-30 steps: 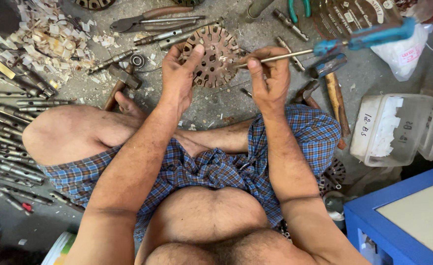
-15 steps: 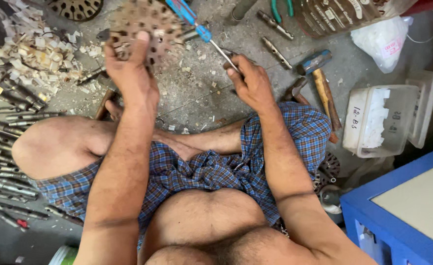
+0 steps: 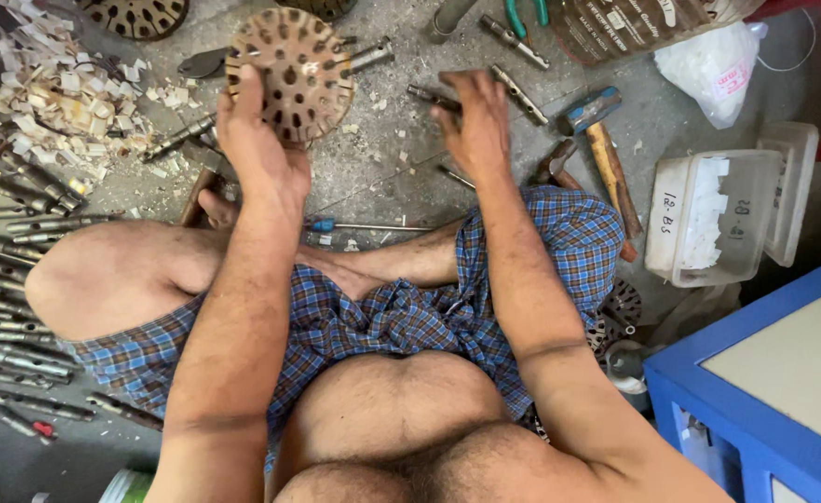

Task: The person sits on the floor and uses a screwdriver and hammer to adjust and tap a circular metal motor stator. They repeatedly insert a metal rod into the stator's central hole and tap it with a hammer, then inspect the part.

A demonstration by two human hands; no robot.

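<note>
The left hand [image 3: 259, 140] holds a round metal disc [image 3: 289, 73] full of holes, up over the floor [image 3: 392, 182]. Its grip is closed on the disc's lower edge, with the thumb on the near side. Half a second ago this disc sat higher in the view and the right hand held a blue-handled screwdriver against it. Now that screwdriver [image 3: 364, 226] lies on the floor just in front of the crossed legs, let go. The right hand [image 3: 471, 121] has moved away from the disc and reaches down to a small metal rod [image 3: 432, 97] on the floor. Its fingers curl over the rod, but I cannot tell if the grip has closed on it yet. So it looks like the poking work with the screwdriver has stopped and another tool is being picked. A hammer [image 3: 601, 140] lies just to the right of that hand, and a pile of pale paper bits [image 3: 52, 88] lies to the left of the disc
</note>
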